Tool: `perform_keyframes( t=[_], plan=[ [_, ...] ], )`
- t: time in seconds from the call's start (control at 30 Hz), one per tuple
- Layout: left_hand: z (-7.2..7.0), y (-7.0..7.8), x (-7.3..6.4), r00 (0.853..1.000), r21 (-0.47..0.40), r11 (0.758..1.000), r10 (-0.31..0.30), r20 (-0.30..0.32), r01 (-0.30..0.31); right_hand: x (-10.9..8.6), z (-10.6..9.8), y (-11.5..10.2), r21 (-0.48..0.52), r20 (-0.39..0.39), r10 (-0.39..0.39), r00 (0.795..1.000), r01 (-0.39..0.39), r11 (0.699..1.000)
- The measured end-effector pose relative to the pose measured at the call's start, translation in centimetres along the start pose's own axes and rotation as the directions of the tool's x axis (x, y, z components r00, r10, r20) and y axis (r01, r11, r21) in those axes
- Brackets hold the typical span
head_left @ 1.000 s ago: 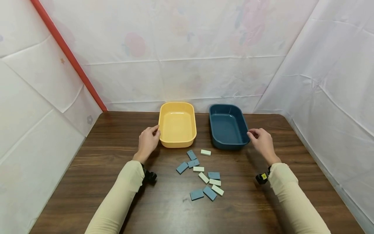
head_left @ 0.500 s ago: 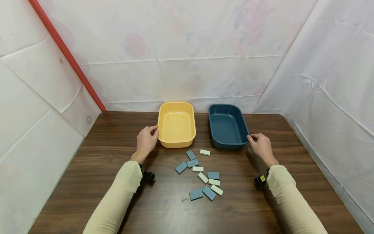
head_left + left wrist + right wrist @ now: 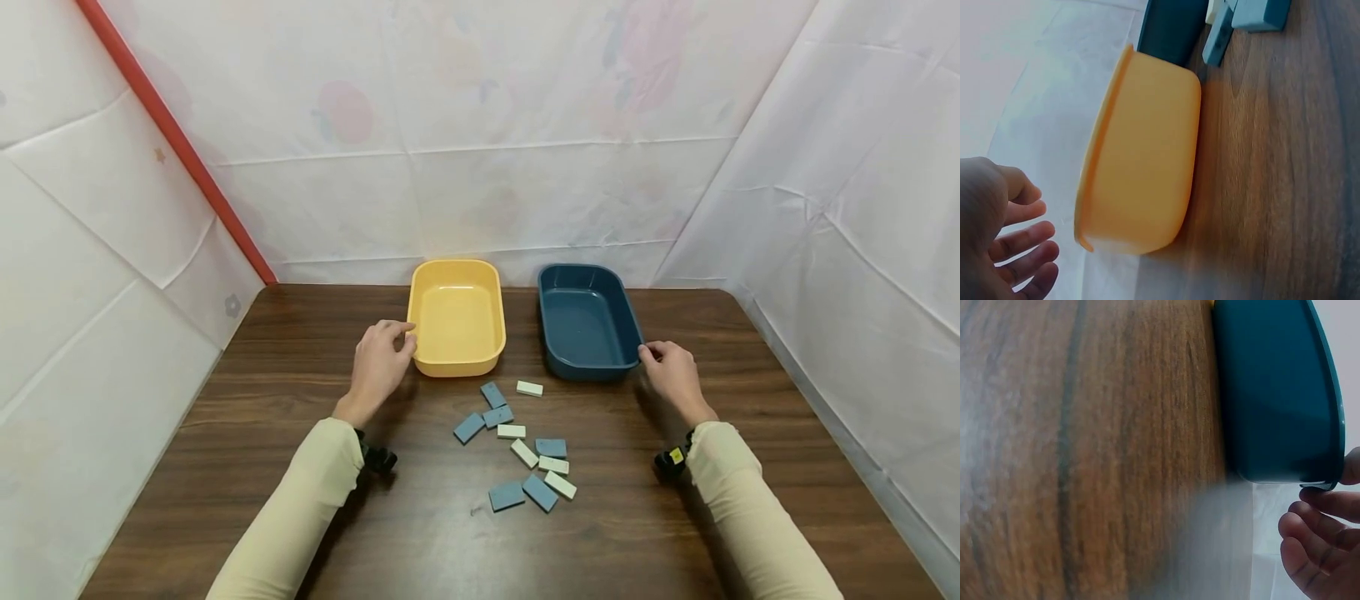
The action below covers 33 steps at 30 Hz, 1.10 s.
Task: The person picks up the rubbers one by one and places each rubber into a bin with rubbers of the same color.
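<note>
In the head view, my left hand point(image 3: 378, 363) is beside the left wall of a yellow plastic basin point(image 3: 457, 368). The left wrist view shows a gap between its loosely bent fingers point(image 3: 1025, 240) and the basin's rim. My right hand point(image 3: 670, 377) is at the right side of a dark blue basin point(image 3: 592, 373), near its front corner. Its thumb and forefinger pinch that rim in the right wrist view, while the other fingers point(image 3: 1297, 556) curl below. Both basins are bare inside and stand side by side at the table's back.
Several grey-blue blocks point(image 3: 507, 497) and several smaller cream blocks point(image 3: 524, 453) lie scattered on the brown wooden table point(image 3: 285, 400) in front of the basins. A white patterned cloth point(image 3: 525, 200) hangs behind and at both sides. A red strip point(image 3: 180, 150) runs down the left.
My left thumb and forefinger have parted and come off the yellow basin's rim. My right fingertips have slid slightly nearer along the blue basin's rim. The blocks lie as before.
</note>
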State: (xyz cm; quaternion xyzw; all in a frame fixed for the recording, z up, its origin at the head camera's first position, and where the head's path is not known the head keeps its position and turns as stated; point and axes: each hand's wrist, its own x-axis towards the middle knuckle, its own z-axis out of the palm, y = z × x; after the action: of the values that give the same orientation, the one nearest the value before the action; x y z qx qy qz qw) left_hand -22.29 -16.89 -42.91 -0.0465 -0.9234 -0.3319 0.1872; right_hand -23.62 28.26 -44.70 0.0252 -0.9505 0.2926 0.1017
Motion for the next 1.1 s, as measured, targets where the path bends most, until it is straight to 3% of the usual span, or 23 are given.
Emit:
perform_keyframes(
  t=[0.17,0.37,0.5,0.73,0.9,1.1],
  plan=[
    [0.0,0.8,-0.7,0.998,-0.009,0.998,0.057,0.035,-0.057,0.1,0.3,0.2,0.007,-0.017,0.0,1.0,0.0,1.0],
    [0.2,1.3,-1.4,0.977,-0.057,0.976,0.211,0.041,-0.208,0.0,0.3,0.0,0.015,-0.021,0.01,1.0,-0.01,1.0],
    [0.3,1.8,-2.0,0.948,-0.077,0.951,0.307,0.085,-0.301,0.0,0.2,-0.1,0.012,-0.013,0.013,1.0,-0.013,1.0],
    [0.8,2.3,-3.0,0.874,-0.076,0.898,0.439,0.208,-0.433,0.0,0.2,-0.1,-0.003,-0.004,0.016,1.0,-0.016,1.0],
    [1.4,2.5,-3.8,0.841,-0.061,0.885,0.459,0.287,-0.462,-0.1,0.3,-0.1,-0.004,0.009,0.028,1.0,-0.028,1.0],
    [2.2,2.8,-4.7,0.812,-0.02,0.905,0.39,0.433,-0.424,-0.1,0.2,-0.2,-0.006,0.021,0.035,0.999,-0.035,0.999]
  ],
)
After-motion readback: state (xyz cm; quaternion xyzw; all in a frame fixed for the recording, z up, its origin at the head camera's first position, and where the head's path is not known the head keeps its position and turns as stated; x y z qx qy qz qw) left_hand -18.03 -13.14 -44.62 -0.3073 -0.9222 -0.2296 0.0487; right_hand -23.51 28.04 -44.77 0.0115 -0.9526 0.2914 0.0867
